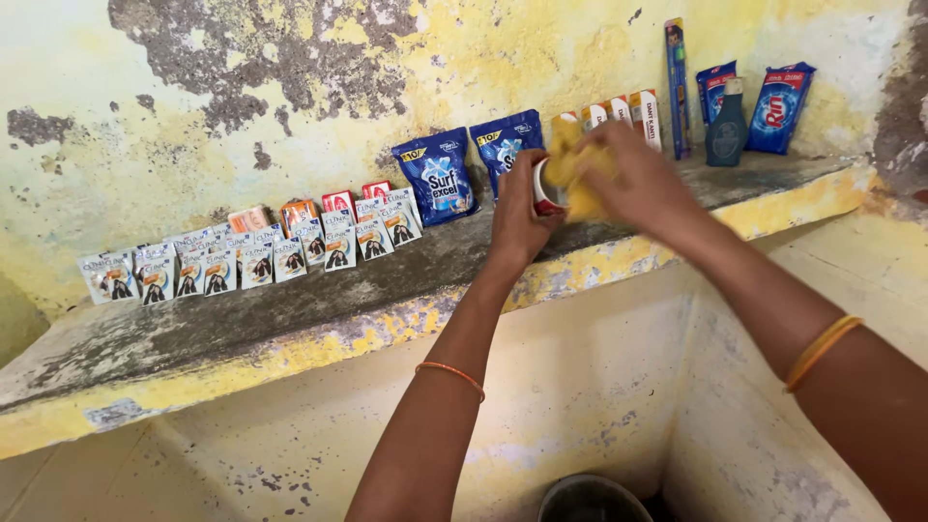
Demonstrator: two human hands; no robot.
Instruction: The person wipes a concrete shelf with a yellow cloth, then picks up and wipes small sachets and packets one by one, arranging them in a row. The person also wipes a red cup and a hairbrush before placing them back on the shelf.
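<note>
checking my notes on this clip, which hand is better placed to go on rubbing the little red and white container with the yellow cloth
The right hand: it already grips the yellow cloth and presses it against the red and white container. The left hand is wrapped around that container from below, so it looks taken up with steadying it.

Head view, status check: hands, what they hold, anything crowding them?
Left hand grips small red-and-white container. Right hand presses yellow cloth onto it. Blue pouches close behind on shelf.

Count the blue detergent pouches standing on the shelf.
4. Two blue detergent pouches lean on the wall left of the hands; two more stand at the far right, flanking a dark bottle. The hands may hide others.
</note>
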